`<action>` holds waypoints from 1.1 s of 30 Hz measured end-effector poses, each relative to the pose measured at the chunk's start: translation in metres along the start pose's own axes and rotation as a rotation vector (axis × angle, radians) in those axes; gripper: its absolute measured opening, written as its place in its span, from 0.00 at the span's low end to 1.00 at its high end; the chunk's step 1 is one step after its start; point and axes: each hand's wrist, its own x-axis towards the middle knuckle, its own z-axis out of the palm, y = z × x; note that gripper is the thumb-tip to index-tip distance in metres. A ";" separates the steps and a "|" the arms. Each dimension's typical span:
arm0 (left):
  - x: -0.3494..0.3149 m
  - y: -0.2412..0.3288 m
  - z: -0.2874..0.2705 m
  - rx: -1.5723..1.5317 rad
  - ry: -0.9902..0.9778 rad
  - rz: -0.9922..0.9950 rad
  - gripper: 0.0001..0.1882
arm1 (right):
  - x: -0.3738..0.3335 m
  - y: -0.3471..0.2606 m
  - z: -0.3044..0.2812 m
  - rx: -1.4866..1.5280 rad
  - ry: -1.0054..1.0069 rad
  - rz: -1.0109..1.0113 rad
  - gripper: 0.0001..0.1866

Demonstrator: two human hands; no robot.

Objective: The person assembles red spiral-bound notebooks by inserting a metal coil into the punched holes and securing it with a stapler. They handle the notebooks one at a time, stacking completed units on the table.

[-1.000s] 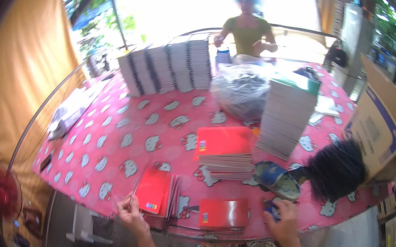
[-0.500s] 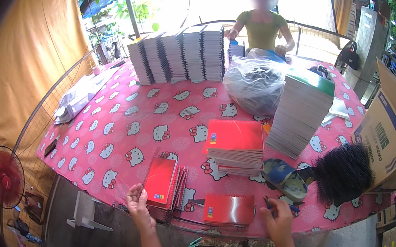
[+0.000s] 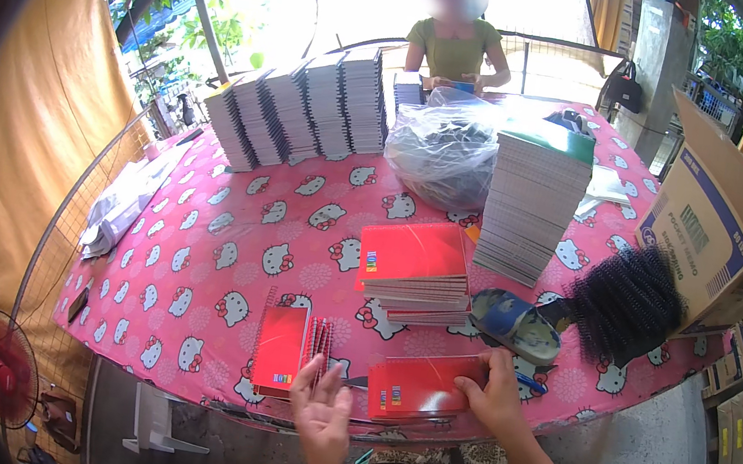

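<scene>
My right hand (image 3: 492, 396) is closed on the right end of a red notebook (image 3: 441, 377), thumb on its cover. That notebook sits slightly shifted over another red one at the near table edge. A blue pen (image 3: 531, 383) sticks out beside this hand; I cannot tell whether the fingers hold it. My left hand (image 3: 322, 410) is open, palm up and fingers apart, in front of a stack of spiral-bound red notebooks (image 3: 281, 347). Farther back lies a taller pile of red-covered notebooks (image 3: 415, 255).
A blue patterned slipper (image 3: 519, 325) and black spiral coils (image 3: 630, 299) lie at the right, by an open carton (image 3: 706, 224). Behind stand a tall paper stack (image 3: 532, 211), a clear plastic bag (image 3: 438, 156) and spiral-bound stacks (image 3: 298, 110). A co-worker (image 3: 457, 46) sits across the pink table.
My right hand has moved left onto the red notebook, which now sits shifted. My left hand has moved right, away from the spiral-bound stack's left side. The view has shifted; the co-worker's hands have come together.
</scene>
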 end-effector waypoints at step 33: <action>0.020 -0.018 0.061 0.890 -0.367 0.494 0.06 | 0.101 0.135 -0.117 -0.792 0.204 0.226 0.11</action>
